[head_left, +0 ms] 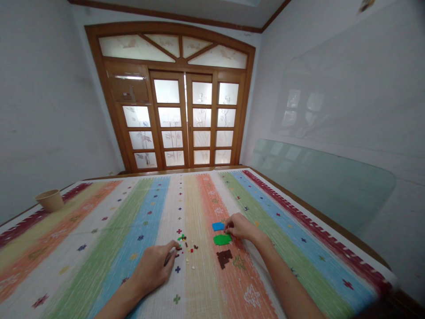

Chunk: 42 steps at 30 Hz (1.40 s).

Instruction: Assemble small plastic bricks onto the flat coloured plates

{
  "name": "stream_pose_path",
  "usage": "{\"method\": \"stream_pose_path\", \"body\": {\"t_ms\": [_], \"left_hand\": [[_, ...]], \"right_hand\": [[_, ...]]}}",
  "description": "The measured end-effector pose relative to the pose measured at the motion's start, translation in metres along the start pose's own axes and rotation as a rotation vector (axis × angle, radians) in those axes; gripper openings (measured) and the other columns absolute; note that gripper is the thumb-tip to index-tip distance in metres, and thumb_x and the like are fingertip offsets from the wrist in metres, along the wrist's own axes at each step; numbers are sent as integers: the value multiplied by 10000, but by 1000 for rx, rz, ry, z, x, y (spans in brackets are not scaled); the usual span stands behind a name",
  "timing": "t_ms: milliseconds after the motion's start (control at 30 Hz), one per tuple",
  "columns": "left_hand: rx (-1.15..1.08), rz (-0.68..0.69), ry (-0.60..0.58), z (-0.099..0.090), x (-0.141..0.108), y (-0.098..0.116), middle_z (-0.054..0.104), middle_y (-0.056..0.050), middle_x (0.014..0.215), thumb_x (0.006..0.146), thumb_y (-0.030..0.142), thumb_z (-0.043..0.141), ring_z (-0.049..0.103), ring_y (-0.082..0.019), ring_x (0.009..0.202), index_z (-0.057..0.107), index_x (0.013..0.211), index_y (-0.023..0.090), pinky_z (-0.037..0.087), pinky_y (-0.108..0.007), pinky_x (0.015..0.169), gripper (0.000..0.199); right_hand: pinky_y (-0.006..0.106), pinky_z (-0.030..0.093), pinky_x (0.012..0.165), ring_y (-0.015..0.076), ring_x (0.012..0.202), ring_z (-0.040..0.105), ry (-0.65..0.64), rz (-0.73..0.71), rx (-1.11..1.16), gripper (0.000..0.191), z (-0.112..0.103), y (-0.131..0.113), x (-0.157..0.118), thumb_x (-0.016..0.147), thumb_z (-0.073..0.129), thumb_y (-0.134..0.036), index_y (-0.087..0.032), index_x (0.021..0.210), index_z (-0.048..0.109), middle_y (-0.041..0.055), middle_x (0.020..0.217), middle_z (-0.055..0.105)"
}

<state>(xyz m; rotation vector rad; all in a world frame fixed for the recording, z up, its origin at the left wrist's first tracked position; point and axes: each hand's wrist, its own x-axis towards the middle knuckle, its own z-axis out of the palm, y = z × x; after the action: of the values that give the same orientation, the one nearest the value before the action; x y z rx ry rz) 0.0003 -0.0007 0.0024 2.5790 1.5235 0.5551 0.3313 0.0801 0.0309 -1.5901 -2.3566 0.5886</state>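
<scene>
My left hand (156, 264) rests on the striped cloth at the left edge of a scatter of small toy bricks (186, 244) in green, yellow, brown, red and white. Its thumb and index finger are closed together over the nearest small pieces; what is between them, if anything, is hidden. Fingers curled and pinched, my right hand (241, 227) touches down at the right side of a flat blue piece (218, 227) and just above a flat green piece (222, 240). Its fingertips cover whatever they grip. Nearer me lies a brown piece with a stepped outline (224, 258).
A striped, patterned tablecloth (109, 248) covers the large table. A tan paper cup (49, 201) stands at the far left. Behind the table are wooden doors with glass panes (172, 128), and a pale glass board (318, 181) leans along the right wall.
</scene>
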Motion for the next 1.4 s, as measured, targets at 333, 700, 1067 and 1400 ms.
{"method": "stream_pose_path", "body": {"t_ms": [333, 700, 1067, 1400], "left_hand": [[-10, -11, -2, 0, 0, 1, 694, -5, 680, 945, 311, 414, 642, -165, 604, 635, 1069, 227, 387, -243, 591, 267], [-15, -12, 0, -1, 0, 1, 680, -8, 648, 941, 310, 404, 629, -165, 589, 640, 1050, 225, 392, -243, 592, 273], [-14, -10, -2, -3, 0, 3, 680, -11, 650, 938, 315, 410, 627, -166, 581, 645, 1058, 218, 406, -243, 596, 281], [-27, -2, 5, -1, 0, 1, 671, 0, 631, 942, 325, 408, 618, -151, 565, 644, 1035, 224, 399, -230, 590, 273]], "right_hand": [[224, 375, 556, 160, 655, 640, 30, 20, -40, 127, 2, 3, 2, 720, 694, -164, -177, 795, 796, 56, 729, 748], [219, 362, 555, 154, 656, 632, 20, 42, -60, 119, 3, 4, 2, 741, 681, -169, -167, 800, 784, 59, 735, 745], [214, 363, 562, 150, 657, 630, 6, 14, -53, 140, 3, 3, 2, 747, 655, -140, -171, 793, 784, 52, 728, 742], [219, 383, 584, 156, 661, 641, -11, -23, -36, 149, 1, 3, 1, 776, 663, -173, -200, 841, 795, 49, 752, 757]]}}
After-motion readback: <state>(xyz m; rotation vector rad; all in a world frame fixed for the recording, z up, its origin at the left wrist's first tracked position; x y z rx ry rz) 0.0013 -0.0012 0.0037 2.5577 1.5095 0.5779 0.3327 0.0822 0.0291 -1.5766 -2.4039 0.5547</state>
